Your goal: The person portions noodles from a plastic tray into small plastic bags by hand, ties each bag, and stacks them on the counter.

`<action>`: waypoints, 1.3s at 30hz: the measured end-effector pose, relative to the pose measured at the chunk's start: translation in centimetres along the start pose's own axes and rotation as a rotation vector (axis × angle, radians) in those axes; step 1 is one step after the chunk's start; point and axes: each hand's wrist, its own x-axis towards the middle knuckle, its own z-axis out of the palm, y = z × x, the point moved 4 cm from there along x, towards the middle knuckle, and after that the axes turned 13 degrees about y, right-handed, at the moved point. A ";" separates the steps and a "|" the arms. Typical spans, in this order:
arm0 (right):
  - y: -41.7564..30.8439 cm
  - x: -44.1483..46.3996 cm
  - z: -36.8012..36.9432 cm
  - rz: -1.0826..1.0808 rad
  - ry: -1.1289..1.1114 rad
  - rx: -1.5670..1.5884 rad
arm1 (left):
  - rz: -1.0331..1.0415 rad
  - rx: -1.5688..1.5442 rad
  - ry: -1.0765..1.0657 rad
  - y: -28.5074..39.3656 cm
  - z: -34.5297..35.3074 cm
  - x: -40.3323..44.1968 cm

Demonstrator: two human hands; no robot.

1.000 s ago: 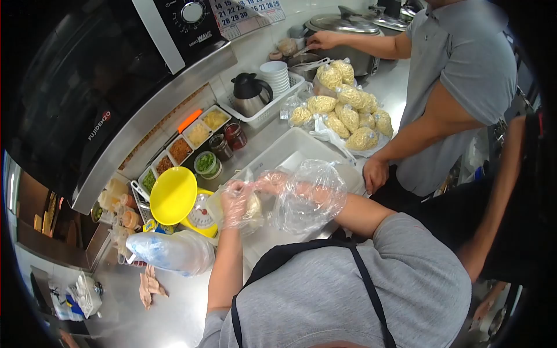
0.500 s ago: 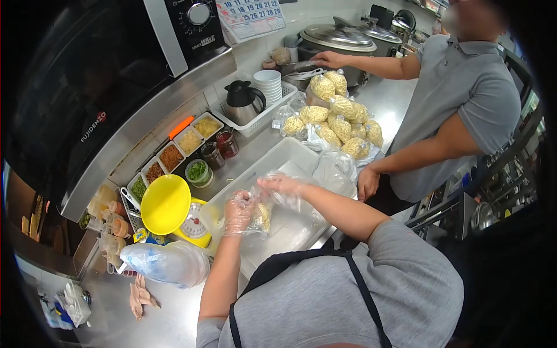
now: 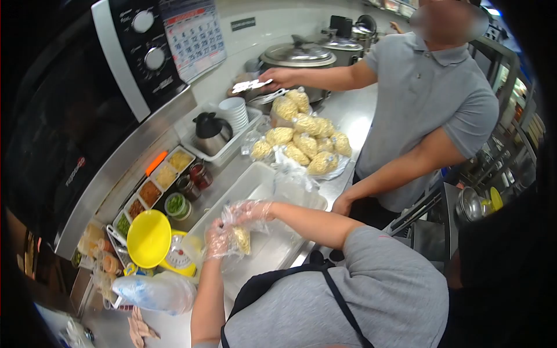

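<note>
Both my hands wear clear plastic gloves and meet above a translucent plastic tub point(image 3: 272, 255). My left hand point(image 3: 217, 240) is closed on the gathered neck of a small clear plastic bag of noodles point(image 3: 241, 239), which hangs beside it over the tub. My right hand point(image 3: 252, 212) is at the top of the same bag, its fingers bent around the loose plastic. Glove film and glare partly hide the fingertips. Left of the tub stands a yellow kitchen scale point(image 3: 149, 239) with a round pan.
Filled noodle bags point(image 3: 304, 142) are piled beyond the tub. Topping containers point(image 3: 149, 194), jars point(image 3: 200, 175) and a thermos jug point(image 3: 210, 134) line the wall. A co-worker point(image 3: 418, 122) stands at right, one hand holding a whitish object near a large pot point(image 3: 299, 56). A plastic-wrapped bundle point(image 3: 155, 292) lies lower left.
My right hand has come in from the right to the bag's top, its fingers now bent. The co-worker's far hand has lifted with a whitish object. The camera view has shifted.
</note>
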 end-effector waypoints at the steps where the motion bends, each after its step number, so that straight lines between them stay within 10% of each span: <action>1: -0.7 -0.4 0.4 0.000 -0.067 -0.037 | 0.012 -0.018 -0.049 0.0 0.3 -0.2; 21: -0.8 0.7 1.8 -0.338 -0.119 -0.365 | 0.228 0.311 0.167 0.9 -0.9 -0.1; 39: 0.8 0.9 1.8 -0.125 0.076 -0.474 | 0.183 0.244 0.105 1.2 0.2 0.1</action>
